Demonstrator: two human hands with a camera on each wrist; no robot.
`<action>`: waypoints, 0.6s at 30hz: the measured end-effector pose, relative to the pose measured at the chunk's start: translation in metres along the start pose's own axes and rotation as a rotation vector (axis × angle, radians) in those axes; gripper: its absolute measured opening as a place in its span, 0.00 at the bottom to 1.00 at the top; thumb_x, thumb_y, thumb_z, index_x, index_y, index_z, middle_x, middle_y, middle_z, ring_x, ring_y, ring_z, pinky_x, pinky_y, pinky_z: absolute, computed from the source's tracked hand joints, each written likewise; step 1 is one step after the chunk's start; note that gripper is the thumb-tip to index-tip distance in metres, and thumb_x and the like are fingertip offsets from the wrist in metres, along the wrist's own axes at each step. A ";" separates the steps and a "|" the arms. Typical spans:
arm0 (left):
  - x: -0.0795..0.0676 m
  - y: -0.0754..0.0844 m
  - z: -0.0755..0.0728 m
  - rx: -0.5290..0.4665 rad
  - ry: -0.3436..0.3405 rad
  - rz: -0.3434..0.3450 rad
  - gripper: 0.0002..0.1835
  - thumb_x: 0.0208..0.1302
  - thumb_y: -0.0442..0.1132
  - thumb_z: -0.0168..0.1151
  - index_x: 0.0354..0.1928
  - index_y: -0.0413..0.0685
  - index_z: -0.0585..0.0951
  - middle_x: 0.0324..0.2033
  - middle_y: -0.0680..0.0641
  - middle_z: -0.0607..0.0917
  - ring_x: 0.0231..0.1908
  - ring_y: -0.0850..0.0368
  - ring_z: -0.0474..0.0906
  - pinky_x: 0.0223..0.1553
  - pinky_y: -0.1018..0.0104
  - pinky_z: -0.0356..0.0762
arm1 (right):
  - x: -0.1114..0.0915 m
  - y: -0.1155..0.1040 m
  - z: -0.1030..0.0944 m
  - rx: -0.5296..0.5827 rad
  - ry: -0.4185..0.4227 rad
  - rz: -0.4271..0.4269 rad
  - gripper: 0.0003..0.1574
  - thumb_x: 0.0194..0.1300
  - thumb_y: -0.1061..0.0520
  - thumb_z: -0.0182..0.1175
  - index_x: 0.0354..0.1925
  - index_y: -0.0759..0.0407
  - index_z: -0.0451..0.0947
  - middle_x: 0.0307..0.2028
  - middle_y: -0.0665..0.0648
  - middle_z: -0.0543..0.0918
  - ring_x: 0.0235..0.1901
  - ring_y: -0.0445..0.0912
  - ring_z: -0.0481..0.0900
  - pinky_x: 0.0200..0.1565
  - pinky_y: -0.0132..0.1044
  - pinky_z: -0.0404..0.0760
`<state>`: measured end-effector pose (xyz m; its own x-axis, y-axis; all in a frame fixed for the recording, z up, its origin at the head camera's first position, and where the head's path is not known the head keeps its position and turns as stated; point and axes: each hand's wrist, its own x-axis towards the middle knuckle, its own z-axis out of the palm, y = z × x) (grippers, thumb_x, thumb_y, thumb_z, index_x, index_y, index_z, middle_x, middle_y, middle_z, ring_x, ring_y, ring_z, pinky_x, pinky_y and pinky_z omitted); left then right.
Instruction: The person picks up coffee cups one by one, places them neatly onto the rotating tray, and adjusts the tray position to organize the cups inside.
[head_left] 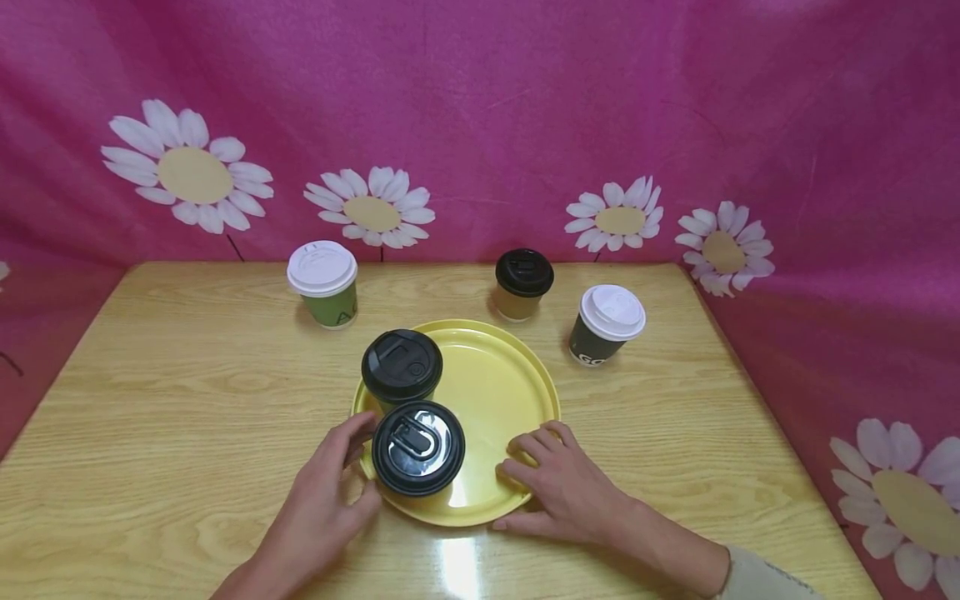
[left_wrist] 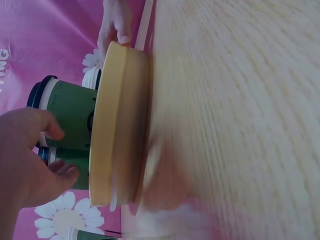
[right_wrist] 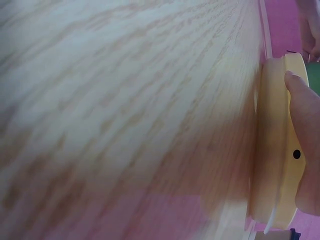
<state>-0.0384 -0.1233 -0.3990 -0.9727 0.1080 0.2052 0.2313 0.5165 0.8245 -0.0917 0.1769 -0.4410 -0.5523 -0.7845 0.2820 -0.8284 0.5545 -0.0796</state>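
A round yellow tray (head_left: 498,408) lies on the wooden table. On its left side stand two green paper cups with black lids, a glossy-lidded cup (head_left: 418,450) in front and a matte-lidded cup (head_left: 402,367) behind. My left hand (head_left: 322,492) is beside the front cup, thumb and fingers spread apart; the left wrist view shows the fingers close to the green cup (left_wrist: 72,107), and contact is unclear. My right hand (head_left: 566,487) grips the tray's right rim, its fingers over the edge and its thumb (right_wrist: 295,82) on the rim.
Beyond the tray stand a green cup with a white lid (head_left: 322,283) at left, a brown cup with a black lid (head_left: 522,283) and a dark cup with a white lid (head_left: 606,325) at right. A pink flowered cloth (head_left: 480,125) hangs behind the table (head_left: 187,392).
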 end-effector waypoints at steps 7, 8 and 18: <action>-0.001 0.009 -0.010 0.025 0.170 0.152 0.35 0.44 0.18 0.59 0.58 0.46 0.68 0.51 0.51 0.75 0.52 0.57 0.71 0.54 0.77 0.64 | 0.000 0.000 0.000 -0.006 -0.011 0.006 0.32 0.48 0.22 0.53 0.37 0.45 0.73 0.39 0.48 0.72 0.42 0.46 0.67 0.52 0.48 0.59; -0.001 0.010 -0.011 0.049 0.183 0.175 0.34 0.44 0.19 0.59 0.58 0.46 0.69 0.51 0.51 0.74 0.52 0.57 0.70 0.55 0.77 0.63 | 0.000 0.000 0.000 -0.006 -0.013 0.007 0.32 0.48 0.22 0.53 0.37 0.45 0.73 0.39 0.48 0.72 0.42 0.46 0.67 0.52 0.48 0.59; 0.003 0.022 -0.011 0.204 0.223 0.605 0.20 0.65 0.45 0.46 0.51 0.39 0.76 0.50 0.42 0.75 0.50 0.50 0.71 0.57 0.75 0.61 | 0.000 -0.001 0.000 -0.009 -0.027 0.017 0.32 0.48 0.22 0.52 0.37 0.44 0.73 0.39 0.48 0.72 0.43 0.45 0.67 0.52 0.48 0.59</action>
<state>-0.0366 -0.1211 -0.3745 -0.6414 0.2617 0.7212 0.7046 0.5729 0.4187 -0.0913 0.1764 -0.4409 -0.5689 -0.7821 0.2544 -0.8179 0.5703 -0.0760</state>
